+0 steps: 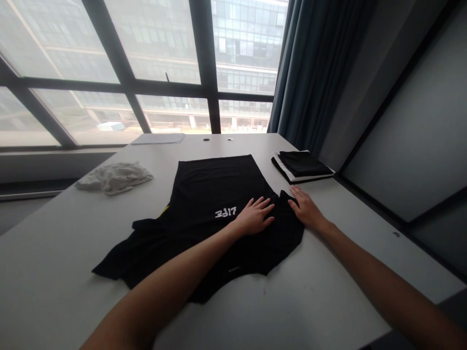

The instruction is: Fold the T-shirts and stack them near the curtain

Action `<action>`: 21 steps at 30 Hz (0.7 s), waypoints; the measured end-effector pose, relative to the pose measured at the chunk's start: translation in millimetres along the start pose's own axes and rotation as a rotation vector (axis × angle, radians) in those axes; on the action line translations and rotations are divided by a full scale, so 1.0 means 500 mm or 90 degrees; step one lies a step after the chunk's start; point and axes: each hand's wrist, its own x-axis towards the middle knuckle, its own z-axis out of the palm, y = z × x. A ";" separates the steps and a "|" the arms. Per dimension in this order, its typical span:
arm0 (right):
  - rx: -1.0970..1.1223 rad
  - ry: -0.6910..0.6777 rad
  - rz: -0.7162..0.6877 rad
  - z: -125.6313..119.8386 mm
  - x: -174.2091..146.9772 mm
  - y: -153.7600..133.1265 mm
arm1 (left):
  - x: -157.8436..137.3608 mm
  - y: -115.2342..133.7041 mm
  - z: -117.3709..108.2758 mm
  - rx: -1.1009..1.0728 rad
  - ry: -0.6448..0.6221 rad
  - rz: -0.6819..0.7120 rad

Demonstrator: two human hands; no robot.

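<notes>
A black T-shirt (pixel 215 184) lies spread on the white table, its neckline towards me and its hem towards the window. White lettering, upside down from here, shows on its middle, and a bit of yellow peeks out at its left side. My left hand (pixel 254 216) rests flat on the shirt, right of the lettering, fingers spread. At the sleeve on the right lies my right hand (pixel 306 209), palm down with fingers stretched out, touching the sleeve's edge. My left forearm covers part of the shirt near the collar.
Folded black and white clothes (pixel 302 165) are stacked at the table's right edge. A crumpled whitish cloth (pixel 115 177) lies on the left. Papers (pixel 158 139) sit at the far edge of the table (pixel 47 248). Behind stand windows and a dark blue curtain (pixel 310 73).
</notes>
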 end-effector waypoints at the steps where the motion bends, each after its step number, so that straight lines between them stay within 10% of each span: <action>1: -0.004 -0.027 -0.015 0.004 -0.003 -0.008 | 0.000 0.000 0.001 0.001 0.000 0.002; 9: -0.074 -0.165 0.019 0.025 -0.015 -0.023 | 0.002 -0.006 0.009 0.001 0.017 0.008; 21: 0.011 -0.081 0.105 0.024 0.000 0.014 | 0.000 0.002 -0.004 0.000 -0.004 -0.002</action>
